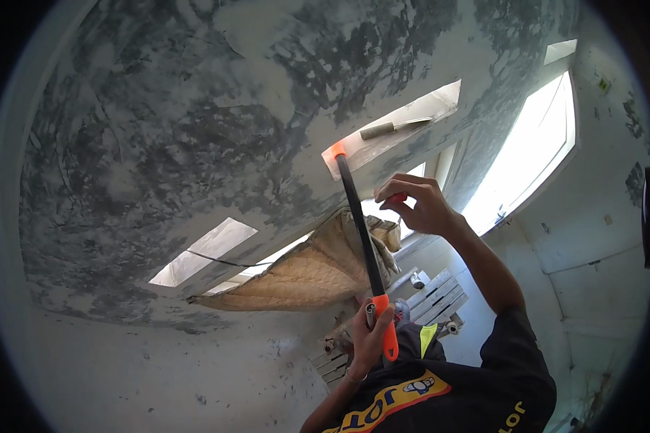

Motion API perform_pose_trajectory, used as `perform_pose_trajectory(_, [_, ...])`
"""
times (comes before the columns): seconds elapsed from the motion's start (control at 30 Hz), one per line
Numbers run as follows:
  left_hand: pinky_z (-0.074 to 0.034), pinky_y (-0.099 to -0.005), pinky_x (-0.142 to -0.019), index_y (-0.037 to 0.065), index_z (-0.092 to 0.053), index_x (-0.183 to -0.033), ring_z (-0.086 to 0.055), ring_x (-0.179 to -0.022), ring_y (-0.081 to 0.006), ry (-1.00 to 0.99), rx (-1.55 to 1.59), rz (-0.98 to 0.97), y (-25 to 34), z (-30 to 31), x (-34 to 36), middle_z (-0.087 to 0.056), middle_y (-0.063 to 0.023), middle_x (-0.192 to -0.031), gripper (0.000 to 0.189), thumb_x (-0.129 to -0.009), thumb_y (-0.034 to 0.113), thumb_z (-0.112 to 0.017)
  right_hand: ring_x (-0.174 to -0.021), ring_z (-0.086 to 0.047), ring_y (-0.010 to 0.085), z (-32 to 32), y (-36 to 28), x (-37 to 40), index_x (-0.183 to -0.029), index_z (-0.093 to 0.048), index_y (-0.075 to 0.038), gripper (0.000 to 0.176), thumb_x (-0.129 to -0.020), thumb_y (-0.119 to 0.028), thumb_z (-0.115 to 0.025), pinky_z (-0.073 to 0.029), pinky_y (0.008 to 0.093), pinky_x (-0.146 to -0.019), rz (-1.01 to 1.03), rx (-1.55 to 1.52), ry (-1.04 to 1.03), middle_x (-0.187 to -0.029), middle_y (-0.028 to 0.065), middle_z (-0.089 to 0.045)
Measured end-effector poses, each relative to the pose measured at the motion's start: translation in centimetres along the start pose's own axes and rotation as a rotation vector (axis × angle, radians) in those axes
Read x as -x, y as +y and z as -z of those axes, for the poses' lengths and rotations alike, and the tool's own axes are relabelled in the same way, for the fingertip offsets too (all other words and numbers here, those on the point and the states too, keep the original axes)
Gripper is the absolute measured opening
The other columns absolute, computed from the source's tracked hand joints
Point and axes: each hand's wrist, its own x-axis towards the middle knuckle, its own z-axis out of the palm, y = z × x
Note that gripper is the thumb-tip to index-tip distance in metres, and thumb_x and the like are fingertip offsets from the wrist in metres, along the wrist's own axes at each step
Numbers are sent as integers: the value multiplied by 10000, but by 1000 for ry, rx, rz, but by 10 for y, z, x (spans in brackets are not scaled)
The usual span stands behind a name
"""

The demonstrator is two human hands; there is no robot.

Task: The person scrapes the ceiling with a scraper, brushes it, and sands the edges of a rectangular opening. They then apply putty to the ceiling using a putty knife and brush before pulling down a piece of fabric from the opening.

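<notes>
In the head view, my left hand [367, 340] is closed round the lower orange handle of a long tool [357, 216]. The tool has a black shaft and an orange upper end, which overlaps a pale rectangular recess [397, 141] in the mottled grey surface. To the right of the shaft, my right hand [420, 206] is raised, its fingers bent and pinched on a small red object [398, 197] partly hidden by them. A grey cylinder [377, 131] shows in the recess, beside a thin flat piece.
Tan quilted cloth [289, 278] hangs behind the shaft. Below are white slatted boards [440, 299] and a shoe [401, 312]. Another recess [204, 252] with a dark cord is at left. A bright opening [523, 155] and pale wall [592, 278] are at right.
</notes>
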Motion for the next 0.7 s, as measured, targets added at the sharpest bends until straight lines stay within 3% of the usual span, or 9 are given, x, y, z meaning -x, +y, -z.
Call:
perform_pose_trajectory(0.07, [-408, -211, -554, 23, -595, -972, -501, -636, -41, -14, 17, 24, -2, 1, 1, -555, 21, -754, 247, -952, 266, -631, -889, -705, 231, 4, -7, 10, -881, -675, -20, 110, -812, 66, -678, -578, 297, -711, 36, 40, 81, -907, 98, -693])
perform_pose_trajectory(0.13, [-417, -212, -566, 17, -609, -1000, -511, -648, -48, -25, 35, 44, -4, 3, 2, -558, 18, -763, 270, -957, 284, -621, -964, -703, 246, 10, 4, 17, -869, -660, -2, 118, -806, 95, -680, -569, 316, -771, 118, 168, 291, -927, 121, -698])
perform_pose_trajectory(0.27, [-432, -208, -579, 5, -623, -1059, -531, -679, -54, -28, 110, 138, -7, 10, 2, -565, 9, -791, 336, -957, 325, -610, -1026, -670, 234, 11, 41, 38, -950, -652, 8, 69, -899, 42, -621, -539, 314, -828, -122, 188, 837, -1028, 126, -685])
perform_pose_trajectory(0.37, [-412, -197, -551, 6, -618, -1075, -516, -661, -45, -19, 141, 166, 1, 8, 1, -558, 12, -796, 354, -949, 337, -617, -987, -646, 209, -16, 63, 40, -953, -646, 12, 49, -911, 21, -622, -513, 320, -868, -82, 162, 1016, -1017, 115, -671])
perform_pose_trajectory(0.47, [-353, -181, -504, 18, -607, -1063, -467, -610, -24, -27, 154, 172, -3, 15, -1, -539, 22, -786, 343, -942, 339, -626, -768, -576, 141, -70, 58, 45, -817, -617, 26, 67, -846, 85, -620, -460, 264, -682, -64, 181, 942, -803, 85, -616])
perform_pose_trajectory(0.53, [-318, -172, -482, 26, -600, -1053, -437, -584, -14, -48, 140, 166, -4, 15, -3, -526, 28, -781, 335, -939, 339, -630, -699, -579, 133, -97, 34, 56, -822, -632, 10, 97, -834, 105, -621, -472, 261, -654, -73, 66, 793, -795, 80, -624])
perform_pose_trajectory(0.6, [-257, -172, -466, 43, -589, -1025, -366, -537, -2, -14, 134, 149, -2, 12, -1, -486, 47, -742, 312, -945, 343, -618, -879, -678, 176, -110, 26, 72, -890, -664, -3, 121, -836, 103, -646, -523, 269, -765, -229, -264, 544, -918, 127, -686])
perform_pose_trajectory(0.67, [-249, -175, -464, 43, -586, -1018, -350, -527, -1, -41, 115, 150, -6, 17, 1, -470, 54, -727, 310, -949, 344, -611, -887, -667, 164, -118, 37, 89, -917, -668, -17, 119, -850, 78, -642, -533, 270, -766, -254, -322, 554, -920, 97, -694])
perform_pose_trajectory(0.7, [-241, -178, -461, 44, -582, -1011, -334, -516, 0, -66, 100, 152, -9, 18, 0, -455, 61, -712, 308, -953, 346, -604, -897, -669, 171, -112, 44, 89, -919, -668, -19, 102, -867, 62, -632, -532, 280, -791, -197, -281, 699, -938, 96, -693])
